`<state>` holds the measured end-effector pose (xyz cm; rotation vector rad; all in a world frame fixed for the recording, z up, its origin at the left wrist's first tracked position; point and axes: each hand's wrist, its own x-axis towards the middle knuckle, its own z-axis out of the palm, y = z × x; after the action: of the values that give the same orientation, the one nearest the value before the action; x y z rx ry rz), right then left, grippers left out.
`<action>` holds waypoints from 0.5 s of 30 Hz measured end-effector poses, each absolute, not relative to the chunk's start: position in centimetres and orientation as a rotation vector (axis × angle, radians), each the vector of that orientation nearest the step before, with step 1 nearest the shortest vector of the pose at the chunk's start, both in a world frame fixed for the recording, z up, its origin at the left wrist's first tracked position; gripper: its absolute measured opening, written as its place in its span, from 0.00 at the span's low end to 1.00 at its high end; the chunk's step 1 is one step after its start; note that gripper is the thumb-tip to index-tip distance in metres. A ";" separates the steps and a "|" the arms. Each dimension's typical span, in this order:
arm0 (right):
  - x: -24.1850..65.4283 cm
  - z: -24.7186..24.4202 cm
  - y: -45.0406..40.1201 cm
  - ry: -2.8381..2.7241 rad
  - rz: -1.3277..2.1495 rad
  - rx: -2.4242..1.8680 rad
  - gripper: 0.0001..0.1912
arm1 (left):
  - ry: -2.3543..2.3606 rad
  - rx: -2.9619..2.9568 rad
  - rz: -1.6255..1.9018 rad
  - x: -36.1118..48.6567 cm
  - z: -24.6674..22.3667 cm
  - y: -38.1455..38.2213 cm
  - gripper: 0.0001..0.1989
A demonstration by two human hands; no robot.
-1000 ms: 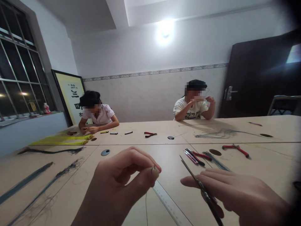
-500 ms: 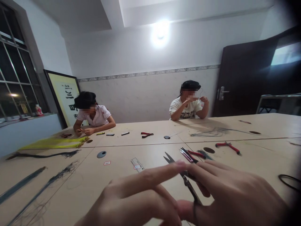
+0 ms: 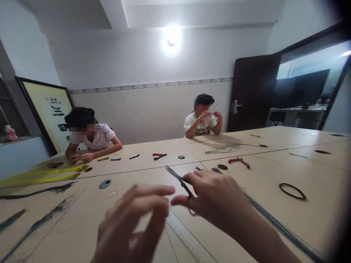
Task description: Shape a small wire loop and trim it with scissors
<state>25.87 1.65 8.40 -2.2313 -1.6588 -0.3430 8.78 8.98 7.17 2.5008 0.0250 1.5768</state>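
Observation:
My right hand [image 3: 214, 193] holds dark metal scissors [image 3: 175, 174], their blades pointing up and to the left and slightly apart. One finger loop shows below the palm, beside my thumb. My left hand [image 3: 134, 219] is just left of it, its fingers bent with the tips close to the thumb. Whether something thin sits between those fingertips is too small to tell. Under and between both hands a clear ruler [image 3: 186, 237] lies on the table [image 3: 82, 226]. Long dark strands [image 3: 279, 223] run beneath my right forearm.
Red-handled pliers [image 3: 239, 162] and a black ring [image 3: 292, 191] lie at the right. More pliers [image 3: 159, 156], cutters [image 3: 134, 156] and a grey disc [image 3: 105, 184] are farther off. Yellow strands [image 3: 41, 175] and dark bundles [image 3: 41, 223] lie left. Two people sit across the table.
The view has turned right. My hands have moved apart, and the scissors have come clear of my left fingers. The ruler and the strands under my right forearm now show more.

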 end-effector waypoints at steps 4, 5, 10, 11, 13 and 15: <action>29.1 5.2 5.1 -1.646 0.020 -2.316 0.15 | 0.366 2.221 1.619 8.6 8.0 10.4 0.08; 30.0 3.7 5.8 -1.656 0.123 -2.293 0.13 | 0.392 2.169 1.554 8.7 8.1 10.7 0.08; 32.8 -4.2 6.8 -1.536 0.417 -2.282 0.11 | 0.304 1.727 1.045 9.9 8.1 11.8 0.14; 32.9 -5.2 6.6 -1.498 0.430 -2.285 0.12 | 0.272 1.666 0.981 10.2 7.9 11.8 0.15; 32.9 -6.7 6.3 -1.422 0.432 -2.285 0.14 | 0.219 1.586 0.908 10.9 7.6 11.7 0.16; 32.7 -7.3 6.0 -1.362 0.438 -2.277 0.16 | 0.168 1.536 0.862 11.2 7.4 11.2 0.17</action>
<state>32.71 6.02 -7.32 -2.2767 -1.3617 0.4380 11.25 11.15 7.37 1.5361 0.1682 0.8621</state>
